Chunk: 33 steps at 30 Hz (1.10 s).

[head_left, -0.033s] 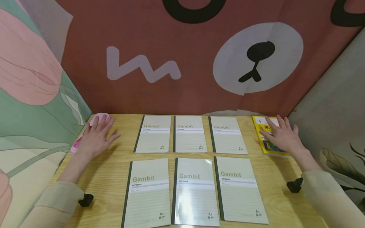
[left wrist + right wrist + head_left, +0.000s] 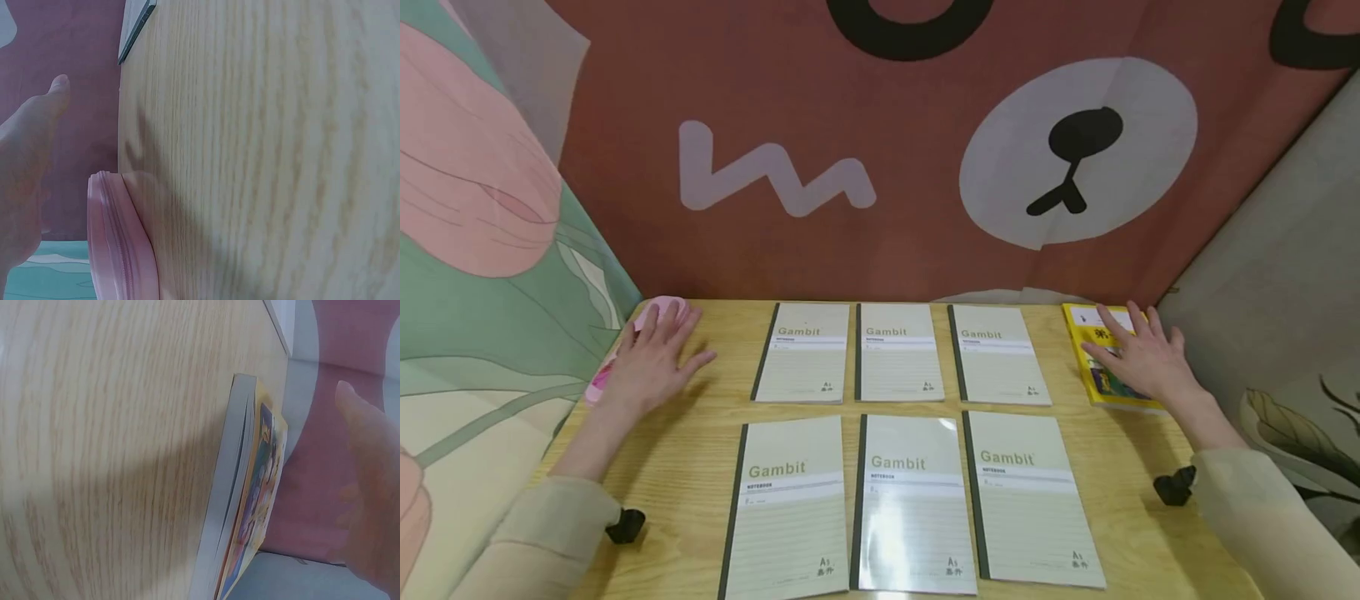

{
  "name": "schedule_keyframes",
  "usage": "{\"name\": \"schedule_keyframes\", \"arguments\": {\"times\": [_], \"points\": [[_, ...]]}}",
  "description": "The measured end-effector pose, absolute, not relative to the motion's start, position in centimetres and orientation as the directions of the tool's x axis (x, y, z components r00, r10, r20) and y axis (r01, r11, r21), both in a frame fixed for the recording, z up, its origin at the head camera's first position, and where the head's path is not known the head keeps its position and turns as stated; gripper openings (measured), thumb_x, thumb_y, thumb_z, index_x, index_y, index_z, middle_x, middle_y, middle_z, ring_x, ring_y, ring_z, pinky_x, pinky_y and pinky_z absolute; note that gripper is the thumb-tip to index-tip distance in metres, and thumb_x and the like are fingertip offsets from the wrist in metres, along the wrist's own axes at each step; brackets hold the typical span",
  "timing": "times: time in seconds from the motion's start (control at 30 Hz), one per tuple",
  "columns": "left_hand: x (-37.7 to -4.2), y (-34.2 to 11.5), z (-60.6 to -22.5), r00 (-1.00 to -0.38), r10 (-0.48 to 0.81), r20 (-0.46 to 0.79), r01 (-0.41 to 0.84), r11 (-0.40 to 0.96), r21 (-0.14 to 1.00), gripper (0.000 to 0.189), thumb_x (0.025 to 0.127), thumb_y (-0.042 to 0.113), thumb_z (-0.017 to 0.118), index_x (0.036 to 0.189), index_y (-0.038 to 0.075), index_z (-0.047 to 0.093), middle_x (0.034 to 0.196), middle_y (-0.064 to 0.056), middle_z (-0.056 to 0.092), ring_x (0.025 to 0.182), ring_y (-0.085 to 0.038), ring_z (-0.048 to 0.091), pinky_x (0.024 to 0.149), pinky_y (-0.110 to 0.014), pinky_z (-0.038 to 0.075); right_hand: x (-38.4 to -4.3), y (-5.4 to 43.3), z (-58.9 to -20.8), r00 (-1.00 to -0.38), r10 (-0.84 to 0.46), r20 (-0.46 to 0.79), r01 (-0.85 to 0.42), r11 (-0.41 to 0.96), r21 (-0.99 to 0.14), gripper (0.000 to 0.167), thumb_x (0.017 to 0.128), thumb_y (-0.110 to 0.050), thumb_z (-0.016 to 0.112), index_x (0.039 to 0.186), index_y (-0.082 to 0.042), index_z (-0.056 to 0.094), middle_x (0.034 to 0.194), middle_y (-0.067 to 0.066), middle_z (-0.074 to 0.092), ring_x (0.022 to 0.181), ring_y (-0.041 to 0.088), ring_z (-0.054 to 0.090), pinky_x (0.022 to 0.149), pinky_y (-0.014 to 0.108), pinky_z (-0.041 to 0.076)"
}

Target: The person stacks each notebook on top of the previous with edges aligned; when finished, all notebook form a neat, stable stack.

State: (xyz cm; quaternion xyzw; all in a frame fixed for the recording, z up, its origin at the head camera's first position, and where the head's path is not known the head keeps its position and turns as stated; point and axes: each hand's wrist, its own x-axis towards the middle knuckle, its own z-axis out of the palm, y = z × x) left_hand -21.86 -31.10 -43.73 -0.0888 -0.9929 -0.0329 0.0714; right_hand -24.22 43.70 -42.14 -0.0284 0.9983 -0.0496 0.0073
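My left hand (image 2: 651,358) is spread above a pink case (image 2: 601,385) at the table's far left corner, covering part of it in the head view. The left wrist view shows a zipper along the side of the pink case (image 2: 122,244), with the thumb raised off to one side of it. At the far right, my right hand (image 2: 1142,354) hovers with fingers fanned over a thick yellow book (image 2: 1078,333). A gap separates that hand from the colourful cover (image 2: 259,487) in the right wrist view. Neither hand holds anything.
Several Gambit notebooks with dark spines lie flat in two rows of three, among them a back-row notebook (image 2: 805,367) and a glossy front-row notebook (image 2: 913,500). A reddish patterned cloth (image 2: 775,250) rises behind the wooden table (image 2: 692,433), with printed cloths at both sides.
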Motion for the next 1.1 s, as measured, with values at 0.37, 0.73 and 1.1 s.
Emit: {"name": "schedule_keyframes", "arguments": {"times": [0.37,0.73,1.1], "points": [[-21.8,-30.6,-43.6,-0.973,0.18,0.146,0.191,0.979,0.068,0.083,0.102,0.063,0.045,0.166,0.015,0.02,0.172,-0.022,0.015,0.156,-0.053,0.013,0.123,-0.075,0.01,-24.1,43.3,-42.2,-0.998,-0.056,-0.015,-0.054,0.992,-0.115,0.091,0.099,-0.073,0.042,0.167,-0.028,0.001,0.168,0.035,-0.003,0.152,0.063,-0.004,0.108,0.089,0.003],[-22.7,-28.5,-43.0,-0.974,0.189,0.127,0.218,0.937,0.273,0.085,0.103,0.064,0.043,0.167,0.021,0.009,0.172,-0.025,0.01,0.157,-0.052,0.01,0.122,-0.075,0.013,-24.7,42.4,-42.3,-0.998,-0.052,0.032,-0.057,0.978,-0.201,0.089,0.101,-0.067,0.043,0.167,-0.023,0.004,0.168,0.035,0.003,0.151,0.063,0.006,0.112,0.085,0.012],[-23.9,-25.0,-42.2,-0.966,0.18,0.187,0.247,0.861,0.444,0.082,0.103,0.056,0.051,0.167,0.022,0.012,0.171,-0.021,0.021,0.153,-0.051,0.026,0.124,-0.069,0.022,-25.2,40.6,-41.8,-0.995,-0.042,0.091,-0.075,0.915,-0.397,0.083,0.103,-0.058,0.05,0.167,-0.018,0.014,0.165,0.036,0.018,0.145,0.059,0.026,0.111,0.08,0.026]]}}
